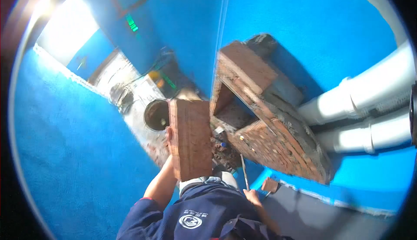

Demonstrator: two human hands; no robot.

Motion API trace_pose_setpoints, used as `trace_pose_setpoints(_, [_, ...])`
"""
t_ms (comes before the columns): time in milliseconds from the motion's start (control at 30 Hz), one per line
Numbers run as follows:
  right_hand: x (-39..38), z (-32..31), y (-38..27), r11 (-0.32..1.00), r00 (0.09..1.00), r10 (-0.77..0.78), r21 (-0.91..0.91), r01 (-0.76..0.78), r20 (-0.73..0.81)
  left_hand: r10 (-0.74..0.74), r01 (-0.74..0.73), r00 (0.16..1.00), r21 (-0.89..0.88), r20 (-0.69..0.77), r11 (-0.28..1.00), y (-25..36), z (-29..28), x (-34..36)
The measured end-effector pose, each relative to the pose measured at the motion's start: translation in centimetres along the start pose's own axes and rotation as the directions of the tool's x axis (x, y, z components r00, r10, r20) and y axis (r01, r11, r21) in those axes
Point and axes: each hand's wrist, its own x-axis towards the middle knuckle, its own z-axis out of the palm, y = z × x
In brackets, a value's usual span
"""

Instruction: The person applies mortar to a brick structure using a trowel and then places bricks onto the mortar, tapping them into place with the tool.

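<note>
Upright in front of my body, a large reddish brick (193,135) is gripped by my left hand (170,139). The fingers show along the brick's left edge, while the rest of that grip is hidden behind it. Lower and to the right, my right hand (252,196) is closed round a thin, light-coloured rod-like tool (244,170), which points up and away from me. The tool's far end is too blurred to tell its kind. Just right of the held brick stands low brickwork (278,146) with a dark rectangular opening, topped by a loose-looking brick or block (247,66).
Two white pipes (369,92) run from the right toward the brickwork. A round bucket (157,115) stands behind the held brick on a light, dirty floor strip (141,120). Blue walls (78,153) rise around. Another brick (270,185) lies by the grey surface (299,214) at the lower right.
</note>
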Motion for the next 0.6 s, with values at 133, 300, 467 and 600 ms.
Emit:
trace_pose_setpoints(133, [1.6, 2.8, 2.9, 0.984, 0.985, -0.175, 0.05, 0.174, 0.01, -0.007, 0.001, 0.988, 0.042, 0.153, 0.999, 0.8, 5.3, 0.6])
trace_pose_setpoints(300, [2.5, 9.5, 6.2, 0.964, 0.999, -0.038, 0.263, 0.047, -0.039, -0.105, 0.119, 0.992, 0.222, -0.073, 0.968, -0.8, 4.5, 5.8])
trace_pose_setpoints(467, [-0.1, 13.3, 6.1, 0.954, 0.98, -0.069, 0.276, 0.119, -0.186, -0.457, 0.126, 0.84, 0.713, 0.293, 0.69, 0.4, 13.5, 12.9])
trace_pose_setpoints(600, [-1.4, 16.5, 6.3, 0.953, 0.984, 0.071, 0.301, -0.019, -0.162, -0.546, -0.659, 0.633, 0.752, 0.549, -0.009, -2.7, 22.7, 18.9])
